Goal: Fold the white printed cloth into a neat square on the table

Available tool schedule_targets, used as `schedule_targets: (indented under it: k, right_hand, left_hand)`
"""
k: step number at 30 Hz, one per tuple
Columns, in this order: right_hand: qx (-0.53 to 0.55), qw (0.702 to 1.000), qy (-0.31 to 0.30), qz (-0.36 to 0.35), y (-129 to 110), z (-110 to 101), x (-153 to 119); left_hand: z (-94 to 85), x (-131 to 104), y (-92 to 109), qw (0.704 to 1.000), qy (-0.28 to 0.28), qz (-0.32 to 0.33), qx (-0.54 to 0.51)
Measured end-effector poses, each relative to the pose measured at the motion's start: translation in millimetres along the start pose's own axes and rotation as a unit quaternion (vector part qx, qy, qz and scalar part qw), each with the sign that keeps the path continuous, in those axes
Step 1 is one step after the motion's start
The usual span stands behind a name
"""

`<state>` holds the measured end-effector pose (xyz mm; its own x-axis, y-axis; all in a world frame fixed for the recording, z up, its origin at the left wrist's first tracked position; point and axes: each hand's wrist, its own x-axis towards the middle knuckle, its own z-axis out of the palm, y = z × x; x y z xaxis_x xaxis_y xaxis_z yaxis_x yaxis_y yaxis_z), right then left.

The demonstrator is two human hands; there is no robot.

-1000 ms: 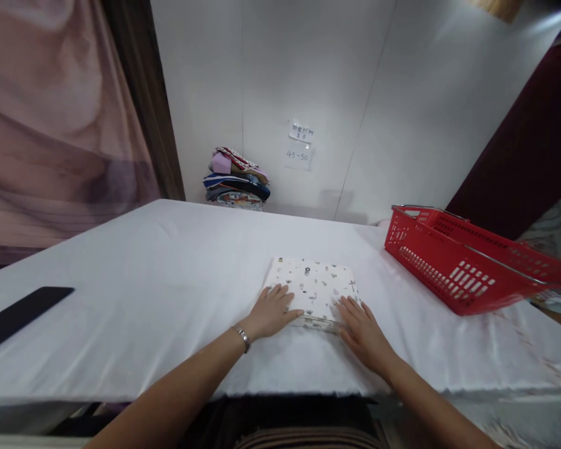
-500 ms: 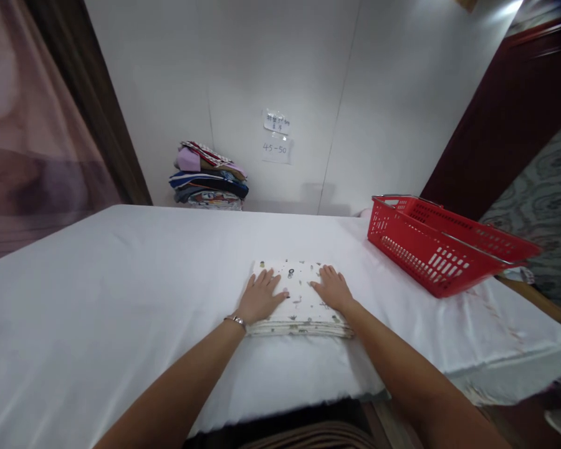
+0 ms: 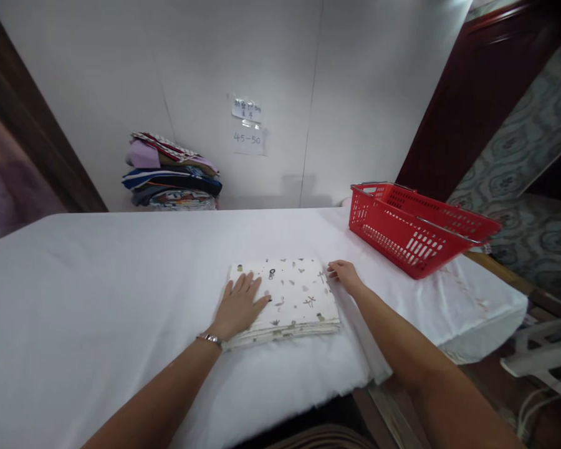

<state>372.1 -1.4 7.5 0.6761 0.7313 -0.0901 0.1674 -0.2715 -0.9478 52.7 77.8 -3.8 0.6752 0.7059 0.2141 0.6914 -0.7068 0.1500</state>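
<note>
A folded white cloth with small printed figures [image 3: 292,290] lies in layers on the white-covered table. My left hand [image 3: 241,304], with a bracelet at the wrist, rests flat on the cloth's left part, fingers spread. Just off the cloth's right edge is my right hand [image 3: 343,274], its fingers curled together near the tabletop; whether they pinch anything is too small to tell.
A red plastic basket [image 3: 411,231] stands on the table's right side. Against the wall at the back left is a stack of folded fabrics [image 3: 172,174]. Paper signs [image 3: 249,138] hang on the wall. A white chair [image 3: 546,355] is at the lower right.
My right hand has left the top of the cloth and is now beside its right edge, fingers curled. My left hand stays on the cloth. The view has turned right.
</note>
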Motion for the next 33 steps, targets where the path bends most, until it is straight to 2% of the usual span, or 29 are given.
schedule_targets:
  k: [6, 11, 20, 27, 33]
  right_hand:
    - [0.028, 0.998, -0.045, 0.02, -2, 16, 3]
    - [0.017, 0.998, -0.051, 0.02, -5, 23, 8]
    - [-0.024, 0.999, -0.018, -0.023, -3, 16, 6]
    - [-0.082, 0.994, -0.056, -0.038, -7, 17, -2]
    - [-0.103, 0.99, -0.096, -0.002, -13, 13, -7]
  left_hand:
    - [3.8, 1, -3, 1.0, 0.013, 0.015, 0.022]
    - [0.9, 2, -1, 0.999, -0.007, 0.004, 0.04]
    - [-2.8, 1, 2, 0.997, -0.003, 0.009, 0.071]
    - [1.8, 2, -1, 0.997, 0.008, 0.017, 0.074]
    - [4.6, 2, -3, 0.996, 0.017, 0.018, 0.082]
